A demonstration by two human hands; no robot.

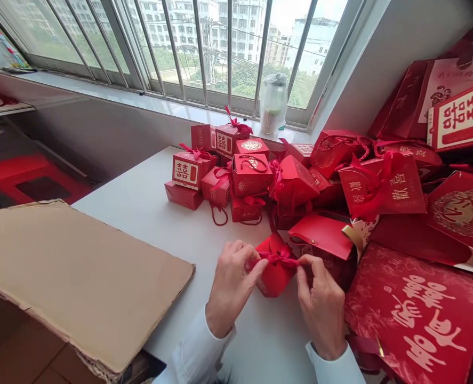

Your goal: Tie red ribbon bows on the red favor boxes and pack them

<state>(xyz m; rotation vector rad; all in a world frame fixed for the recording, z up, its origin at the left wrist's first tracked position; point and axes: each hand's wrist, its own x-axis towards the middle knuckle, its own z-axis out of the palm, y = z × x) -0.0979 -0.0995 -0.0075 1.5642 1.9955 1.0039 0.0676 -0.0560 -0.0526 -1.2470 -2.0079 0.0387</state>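
A small red gift box (275, 273) sits on the white table (148, 213) just in front of me, with a red ribbon (280, 258) across its top. My left hand (232, 285) pinches the ribbon's left end against the box. My right hand (320, 304) pinches the ribbon's right end. Both hands are closed on the ribbon, one on each side of the box.
A pile of several small red ribboned boxes (252, 173) fills the table's far side. Large red paper bags (424, 314) crowd the right. A brown cardboard box flap (72, 277) covers the left. A wrapped jar (273, 104) stands on the windowsill. A red stool (28, 178) is at left.
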